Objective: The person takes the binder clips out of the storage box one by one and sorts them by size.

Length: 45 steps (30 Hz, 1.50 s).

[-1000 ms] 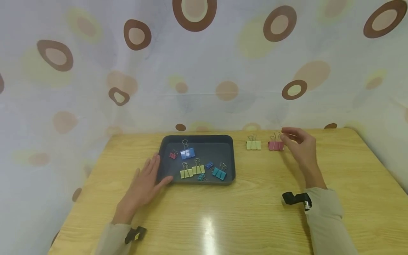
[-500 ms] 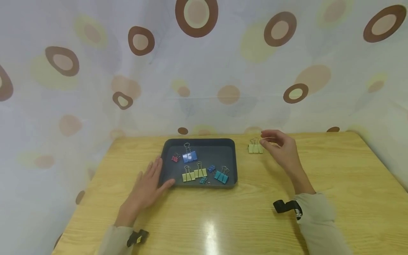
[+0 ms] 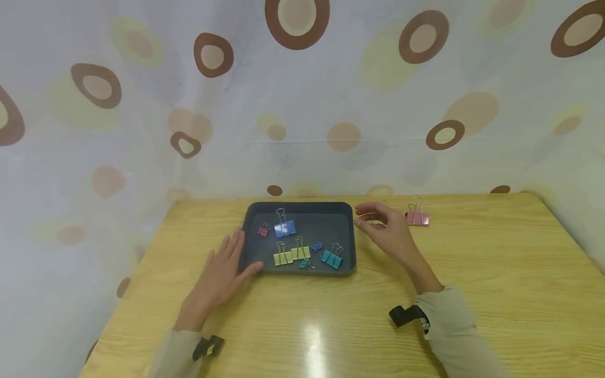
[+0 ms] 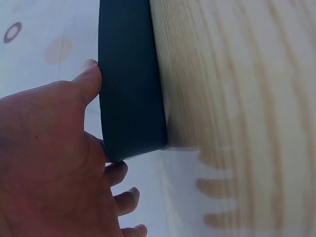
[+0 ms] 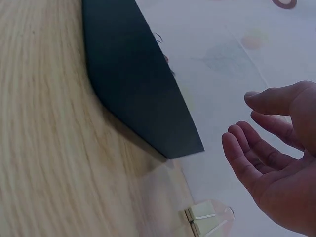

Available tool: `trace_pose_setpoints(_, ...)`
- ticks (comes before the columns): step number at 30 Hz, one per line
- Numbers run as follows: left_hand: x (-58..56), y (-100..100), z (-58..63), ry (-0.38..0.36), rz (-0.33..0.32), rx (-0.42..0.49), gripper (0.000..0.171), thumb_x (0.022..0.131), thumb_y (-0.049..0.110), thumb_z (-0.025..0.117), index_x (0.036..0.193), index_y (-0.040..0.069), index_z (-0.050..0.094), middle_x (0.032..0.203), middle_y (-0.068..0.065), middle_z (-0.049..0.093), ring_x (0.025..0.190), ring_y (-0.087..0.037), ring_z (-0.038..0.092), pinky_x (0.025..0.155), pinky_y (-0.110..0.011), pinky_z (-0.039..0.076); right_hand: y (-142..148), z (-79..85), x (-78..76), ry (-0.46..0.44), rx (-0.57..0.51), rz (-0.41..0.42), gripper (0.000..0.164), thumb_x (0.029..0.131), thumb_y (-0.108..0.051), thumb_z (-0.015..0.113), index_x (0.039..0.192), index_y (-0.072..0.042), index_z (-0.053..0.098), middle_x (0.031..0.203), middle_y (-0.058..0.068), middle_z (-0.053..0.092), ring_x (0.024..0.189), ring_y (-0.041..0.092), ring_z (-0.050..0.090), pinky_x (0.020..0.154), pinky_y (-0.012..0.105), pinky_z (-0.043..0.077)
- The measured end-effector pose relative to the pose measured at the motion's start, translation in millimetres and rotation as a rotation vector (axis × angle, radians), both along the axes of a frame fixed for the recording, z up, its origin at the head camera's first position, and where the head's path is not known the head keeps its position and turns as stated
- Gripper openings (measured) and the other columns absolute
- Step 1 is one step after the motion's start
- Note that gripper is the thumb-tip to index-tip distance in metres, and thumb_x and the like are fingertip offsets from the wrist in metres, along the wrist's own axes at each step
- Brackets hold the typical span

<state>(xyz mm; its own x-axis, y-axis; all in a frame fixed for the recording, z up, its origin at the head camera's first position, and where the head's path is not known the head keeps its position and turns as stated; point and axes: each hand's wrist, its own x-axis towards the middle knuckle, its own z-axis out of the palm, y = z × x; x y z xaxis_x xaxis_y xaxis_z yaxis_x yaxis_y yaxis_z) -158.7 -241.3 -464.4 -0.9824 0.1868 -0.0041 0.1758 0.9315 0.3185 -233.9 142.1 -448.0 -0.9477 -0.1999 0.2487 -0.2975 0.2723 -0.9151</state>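
Observation:
A dark rectangular tray (image 3: 326, 223) holds several binder clips. Inside are a large blue clip (image 3: 285, 229), a small red-pink clip (image 3: 263, 231), two pale yellow clips (image 3: 283, 259), a large teal clip (image 3: 332, 259), a small blue one (image 3: 317, 246) and a small teal one (image 3: 304, 263). My left hand (image 3: 218, 278) rests against the tray's left side, thumb at the near-left corner. Just beyond the right rim hovers my right hand (image 3: 388, 234), fingers loosely curved and nothing between them. It mostly hides a pale yellow binder clip (image 5: 203, 217) on the table.
A large pink binder clip (image 3: 418, 219) stands on the wooden table (image 3: 359, 320), right of my right hand. Behind the table's far edge hangs a patterned cloth (image 3: 302, 163).
My right hand has moved left from the pink clip, past the yellow one, to the tray's right rim. Both those clips stay on the table. The left hand keeps its place.

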Motion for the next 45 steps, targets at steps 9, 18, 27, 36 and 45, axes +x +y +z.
trace_pose_setpoints(9, -2.7, 3.3, 0.2, 0.008, -0.002, -0.015, 0.093, 0.102, 0.065, 0.045, 0.164, 0.003, 0.015, 0.171, -0.014, 0.011, 0.155, -0.04, 0.013, 0.119, -0.068, 0.013, -21.8, -3.4, 7.6, -0.02, -0.008, 0.073, 0.031, 0.097, -0.005, 0.071, 0.126, 0.001, 0.066, 0.125, 0.022, 0.065, 0.109, 0.032, 0.065, 0.088, 0.023, 0.057)
trace_pose_setpoints(18, -1.3, 3.3, 3.6, 0.005, -0.007, -0.002, 0.092, 0.103, 0.064, 0.045, 0.164, 0.002, 0.015, 0.171, -0.014, 0.01, 0.156, -0.04, 0.011, 0.12, -0.067, 0.012, -52.8, 1.4, 10.3, 0.029, 0.024, 0.139, 0.035, 0.096, -0.007, 0.073, 0.129, -0.001, 0.065, 0.125, 0.022, 0.065, 0.111, 0.034, 0.066, 0.093, 0.038, 0.058)
trace_pose_setpoints(27, 1.5, -0.7, 5.1, 0.001, 0.01, -0.012, 0.092, 0.103, 0.064, 0.044, 0.163, 0.001, 0.014, 0.171, -0.016, 0.011, 0.156, -0.04, 0.011, 0.12, -0.067, 0.012, -99.9, 3.8, -6.8, 0.013, 0.099, 0.156, 0.044, 0.093, -0.009, 0.076, 0.135, -0.002, 0.063, 0.127, 0.02, 0.065, 0.114, 0.035, 0.065, 0.096, 0.045, 0.056)
trace_pose_setpoints(36, 0.7, 1.2, 3.5, -0.003, 0.005, -0.003, 0.092, 0.103, 0.063, 0.045, 0.163, 0.0, 0.015, 0.171, -0.016, 0.011, 0.155, -0.041, 0.012, 0.119, -0.068, 0.013, -125.7, -1.6, -23.6, -0.089, 0.165, 0.141, 0.043, 0.093, -0.011, 0.077, 0.132, 0.0, 0.064, 0.131, 0.018, 0.065, 0.119, 0.034, 0.062, 0.1, 0.047, 0.053)
trace_pose_setpoints(45, 1.8, 4.9, 4.6, -0.012, 0.0, 0.013, 0.09, 0.104, 0.06, 0.047, 0.163, 0.0, 0.015, 0.171, -0.015, 0.011, 0.155, -0.041, 0.012, 0.119, -0.068, 0.013, -135.8, -13.8, -40.3, -0.208, 0.228, 0.122, 0.038, 0.091, -0.014, 0.08, 0.127, -0.006, 0.071, 0.125, 0.011, 0.069, 0.116, 0.03, 0.063, 0.098, 0.046, 0.053)
